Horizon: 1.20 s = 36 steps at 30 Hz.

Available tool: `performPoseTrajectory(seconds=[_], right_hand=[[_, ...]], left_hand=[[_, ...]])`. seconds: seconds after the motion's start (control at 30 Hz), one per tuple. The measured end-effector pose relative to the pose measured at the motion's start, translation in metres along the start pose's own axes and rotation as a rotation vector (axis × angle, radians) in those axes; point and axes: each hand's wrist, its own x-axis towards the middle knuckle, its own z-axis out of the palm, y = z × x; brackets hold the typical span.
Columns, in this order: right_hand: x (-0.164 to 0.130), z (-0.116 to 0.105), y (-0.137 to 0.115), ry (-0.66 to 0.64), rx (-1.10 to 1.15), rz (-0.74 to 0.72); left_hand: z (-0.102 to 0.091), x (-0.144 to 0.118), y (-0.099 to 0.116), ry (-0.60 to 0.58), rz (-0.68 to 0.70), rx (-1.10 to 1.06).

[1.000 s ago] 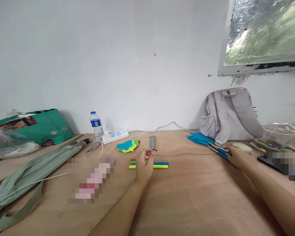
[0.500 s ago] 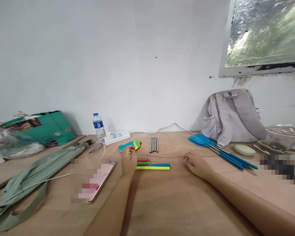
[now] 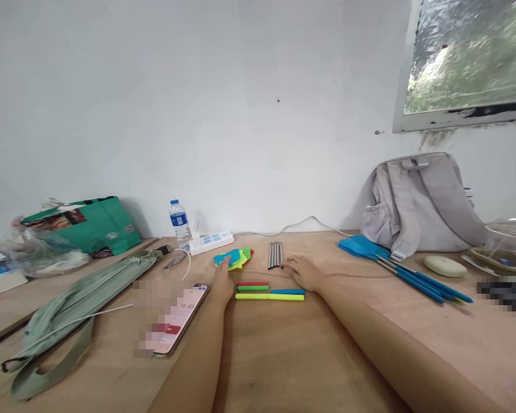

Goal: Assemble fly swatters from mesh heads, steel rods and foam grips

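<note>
My left hand [image 3: 222, 282] rests on the wooden table [image 3: 284, 355], fingertips touching a fanned stack of blue, yellow and green swatter heads [image 3: 233, 257]. My right hand [image 3: 303, 272] lies flat with its fingers at the near end of several grey metal rods [image 3: 274, 254]. Between the hands lie coloured handle sleeves: red [image 3: 251, 283], green [image 3: 253, 288], blue [image 3: 287, 292] and a long yellow one [image 3: 269, 297]. Neither hand visibly grips anything.
Assembled blue fly swatters [image 3: 395, 267] lie right of centre before a grey backpack [image 3: 421, 201]. A phone [image 3: 177, 318] sits near left. A water bottle [image 3: 180, 223], power strip [image 3: 211, 242], green bag [image 3: 83, 225] and olive pouch [image 3: 81, 298] are at left.
My right hand left the blue swatters at right and moved left to the metal rods. My left hand moved from the sleeves to the coloured swatter heads.
</note>
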Motion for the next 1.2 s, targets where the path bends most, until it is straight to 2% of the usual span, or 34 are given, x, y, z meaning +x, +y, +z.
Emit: performPoseTrajectory(seconds=[0.17,0.3,0.53,0.77,0.93,1.2], right_hand=[[-0.002,-0.001,-0.001,-0.016,-0.070,0.055],[-0.003,-0.001,-0.001,0.026,-0.114,0.169],[-0.014,-0.007,0.024,0.114,-0.124,0.424],[-0.034,-0.018,0.051,0.170,-0.030,0.459],[-0.050,-0.028,0.062,0.291,0.062,0.504],[-0.086,-0.038,0.059,0.498,0.337,0.597]], left_hand=[[0.002,0.002,-0.004,-0.093,-0.043,0.075],[0.002,0.003,-0.004,-0.132,-0.032,0.144],[-0.003,0.004,0.001,-0.116,0.076,0.209],[-0.005,0.006,-0.001,-0.099,0.129,0.250],[-0.004,0.005,-0.002,-0.096,0.153,0.263],[-0.005,0.008,-0.004,-0.094,0.177,0.233]])
